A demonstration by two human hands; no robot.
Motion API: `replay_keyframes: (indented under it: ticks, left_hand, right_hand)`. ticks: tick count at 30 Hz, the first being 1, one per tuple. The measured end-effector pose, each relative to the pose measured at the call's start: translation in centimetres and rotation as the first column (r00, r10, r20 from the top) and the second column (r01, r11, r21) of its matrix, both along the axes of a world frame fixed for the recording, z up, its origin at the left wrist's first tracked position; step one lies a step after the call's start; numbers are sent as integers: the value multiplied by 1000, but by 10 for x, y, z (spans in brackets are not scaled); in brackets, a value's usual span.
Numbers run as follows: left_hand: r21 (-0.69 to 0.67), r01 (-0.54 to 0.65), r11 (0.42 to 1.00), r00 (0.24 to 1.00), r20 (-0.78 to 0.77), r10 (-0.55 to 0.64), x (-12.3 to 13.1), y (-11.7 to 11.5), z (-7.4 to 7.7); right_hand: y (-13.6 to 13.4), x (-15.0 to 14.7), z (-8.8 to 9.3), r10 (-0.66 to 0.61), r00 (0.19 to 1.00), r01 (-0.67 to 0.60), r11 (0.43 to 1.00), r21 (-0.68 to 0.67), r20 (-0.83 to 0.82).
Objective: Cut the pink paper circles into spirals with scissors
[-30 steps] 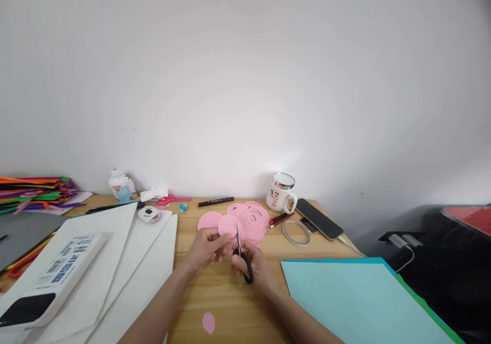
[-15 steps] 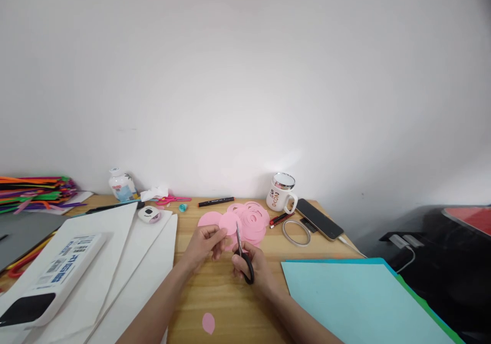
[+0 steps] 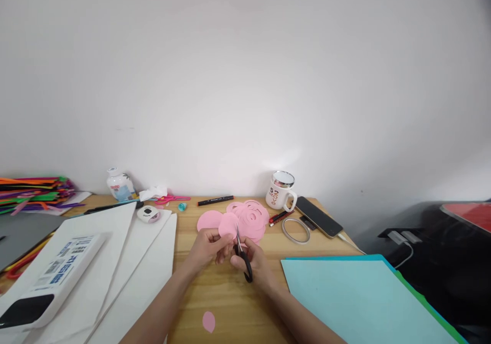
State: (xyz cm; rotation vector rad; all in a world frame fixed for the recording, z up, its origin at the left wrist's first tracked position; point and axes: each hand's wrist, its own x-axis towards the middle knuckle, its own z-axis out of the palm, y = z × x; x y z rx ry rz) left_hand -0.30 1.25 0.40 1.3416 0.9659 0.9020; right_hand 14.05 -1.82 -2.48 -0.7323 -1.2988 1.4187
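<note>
Pinched in my left hand (image 3: 209, 248) is a round pink paper disc (image 3: 227, 225), held by its lower edge above the desk. My right hand (image 3: 255, 262) grips black-handled scissors (image 3: 247, 267), their blades pointing up at the disc's right edge. Whether the blades bite into the paper I cannot tell. Behind the hands lies a heap of pink paper circles and spirals (image 3: 253, 216), with another pink circle (image 3: 209, 220) at its left. A small pink petal-shaped piece (image 3: 208, 322) rests on the wood near the front.
White sheets (image 3: 149, 267) and a white boxy device (image 3: 53, 277) cover the left side. Light blue sheets (image 3: 337, 293) lie front right. At the back stand a mug (image 3: 276, 193), a phone (image 3: 320, 217), a tape ring (image 3: 295, 231), a black marker (image 3: 215, 200) and a white bottle (image 3: 120, 184).
My left hand has shifted slightly right and down with the disc, coming closer to the scissors. The scissors have moved a little up and left relative to the desk edge.
</note>
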Motion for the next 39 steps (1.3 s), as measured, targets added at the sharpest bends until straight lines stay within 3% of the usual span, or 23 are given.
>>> replay_keyframes:
  ticks: [12, 20, 24, 32, 39]
  left_hand:
    - [7, -7, 1000, 1000, -22, 7, -1, 1, 2]
    - [27, -30, 999, 1000, -5, 30, -3, 0, 9]
    - [47, -31, 998, 999, -3, 32, -4, 0, 10]
    - [11, -40, 999, 998, 51, 40, -5, 4, 3]
    - [-11, -23, 1000, 1000, -22, 23, 3, -1, -1]
  right_hand:
    - [-4, 1, 6, -33, 997, 35, 999, -31, 76]
    - [-1, -1, -8, -20, 1000, 20, 997, -75, -11]
    - [-2, -2, -6, -30, 999, 32, 995, -92, 23]
    - [-2, -4, -7, -77, 997, 78, 991, -109, 18]
    - [0, -4, -8, -37, 998, 40, 997, -67, 56]
